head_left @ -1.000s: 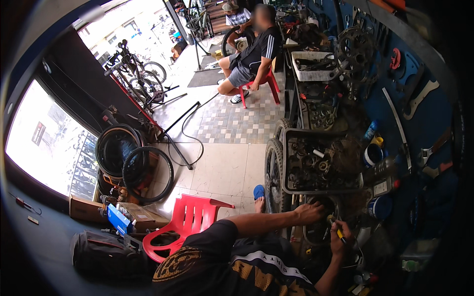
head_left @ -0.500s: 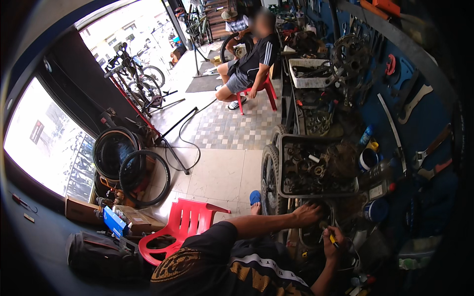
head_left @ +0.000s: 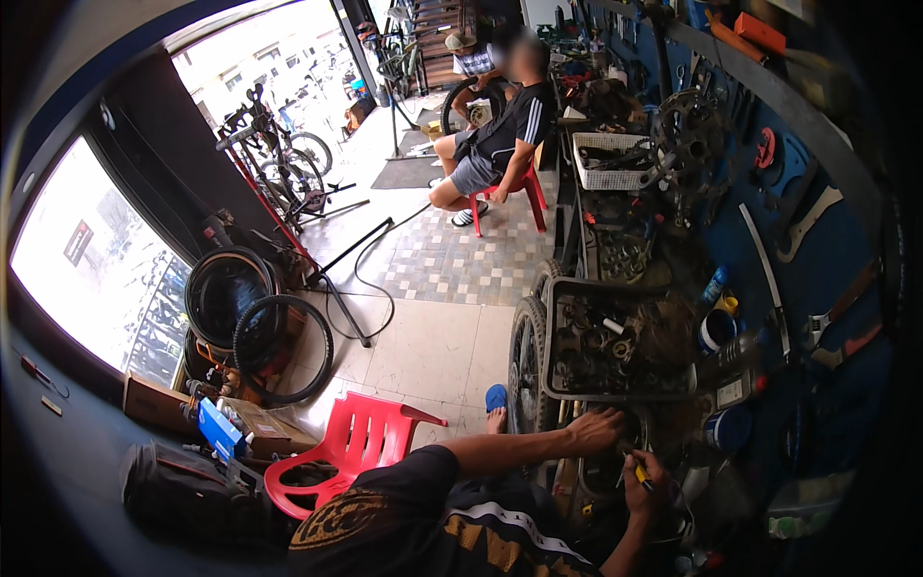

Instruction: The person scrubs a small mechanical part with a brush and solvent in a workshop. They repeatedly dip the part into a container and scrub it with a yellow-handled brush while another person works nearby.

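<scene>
My left hand (head_left: pixel 598 432) reaches across the workbench just below the near edge of a black parts tray (head_left: pixel 550 338). Its fingers curl down into shadow, and whatever they hold is too dark to make out. Close beside it, my right hand (head_left: pixel 650 489) is closed round a slim tool with a yellow and black handle (head_left: pixel 643 475). The tool's upper end points toward my left fingers; its exact kind cannot be told. Dark, greasy metal bike parts (head_left: pixel 625 348) fill the tray.
Bike wheels (head_left: pixel 527 361) stand along the bench's left side. A red plastic chair (head_left: pixel 370 433) is at my left. Blue tubs (head_left: pixel 728 430), a white basket (head_left: pixel 606 178) and wall tools (head_left: pixel 764 279) lie to the right and ahead. Farther off, a person (head_left: pixel 495 144) sits on a red stool.
The view has shifted slightly. My left hand has drawn back a little to the left and down, and my right hand with the yellow-handled tool sits slightly lower.
</scene>
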{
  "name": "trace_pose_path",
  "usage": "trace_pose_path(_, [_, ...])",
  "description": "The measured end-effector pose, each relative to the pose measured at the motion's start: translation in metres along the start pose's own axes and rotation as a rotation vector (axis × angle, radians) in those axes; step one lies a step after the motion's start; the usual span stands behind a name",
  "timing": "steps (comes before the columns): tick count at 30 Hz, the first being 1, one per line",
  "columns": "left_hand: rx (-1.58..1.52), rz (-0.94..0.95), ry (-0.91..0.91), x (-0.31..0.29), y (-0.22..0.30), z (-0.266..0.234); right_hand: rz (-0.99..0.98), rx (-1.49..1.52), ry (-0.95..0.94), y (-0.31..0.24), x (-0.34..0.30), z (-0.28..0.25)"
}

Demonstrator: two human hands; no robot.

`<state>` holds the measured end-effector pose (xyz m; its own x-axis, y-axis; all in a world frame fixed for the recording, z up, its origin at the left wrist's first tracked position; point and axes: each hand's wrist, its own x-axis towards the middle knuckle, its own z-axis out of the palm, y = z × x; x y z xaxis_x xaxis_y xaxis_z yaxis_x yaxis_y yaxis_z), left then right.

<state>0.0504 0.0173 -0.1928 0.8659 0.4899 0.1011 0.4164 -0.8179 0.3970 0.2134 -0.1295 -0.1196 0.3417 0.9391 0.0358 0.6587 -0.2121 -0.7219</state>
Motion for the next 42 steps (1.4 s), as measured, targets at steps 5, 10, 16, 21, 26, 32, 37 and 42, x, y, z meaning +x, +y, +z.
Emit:
trace_pose_path(5, [-0.387, -0.214, 0.15, 0.005, -0.002, 0.0, -0.003, -0.034, -0.025, -0.004, 0.002, 0.002])
trace_pose_path(10, [-0.622, -0.34, 0.247, 0.006, -0.007, 0.005, -0.12, -0.052, -0.047, -0.011, 0.001, 0.009])
trace_pose_path(16, [-0.731, -0.391, 0.268, 0.002, -0.012, 0.007, -0.265, -0.07, -0.146, -0.002, -0.003, 0.02])
trace_pose_path(21, [-0.668, -0.344, 0.328, -0.002, -0.008, 0.016, -0.194, -0.005, -0.13, 0.008, -0.005, 0.023])
trace_pose_path(26, [-0.623, -0.245, 0.312, -0.005, -0.006, 0.015, -0.142, 0.019, -0.104, 0.009, -0.007, 0.023])
trace_pose_path(32, [-0.818, -0.491, 0.116, -0.002, 0.001, -0.005, -0.1, 0.011, -0.113, 0.006, -0.01, 0.018])
trace_pose_path(37, [-0.985, -0.447, -0.047, -0.005, 0.001, -0.004, -0.09, -0.052, -0.131, 0.005, -0.014, 0.015])
trace_pose_path(42, [-1.034, -0.331, -0.087, -0.007, -0.003, 0.004, -0.151, -0.001, -0.055, 0.006, -0.018, 0.017])
